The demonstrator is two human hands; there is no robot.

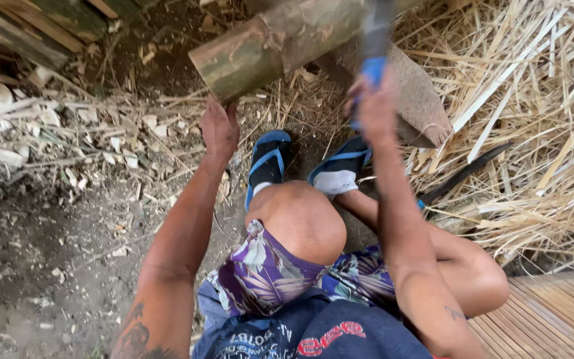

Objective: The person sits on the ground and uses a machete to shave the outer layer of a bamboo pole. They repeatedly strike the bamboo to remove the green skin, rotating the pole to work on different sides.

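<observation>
1. Knees in purple patterned shorts (267, 266) sit nearest.
2. Left hand (219, 126) braces the thick green-brown bamboo pole (267, 50), just above its fingertips (stiff, likely heavy, smooth-skinned).
3. Right hand (375, 106) clenches the blue-handled blade (375, 46).

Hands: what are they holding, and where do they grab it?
The right hand grips a blade tool by its blue handle. The left hand steadies the bamboo pole from below, near its cut end.

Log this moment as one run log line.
left hand: steadying bamboo log | right hand: gripping blue-handled blade | bamboo strips at right
</observation>
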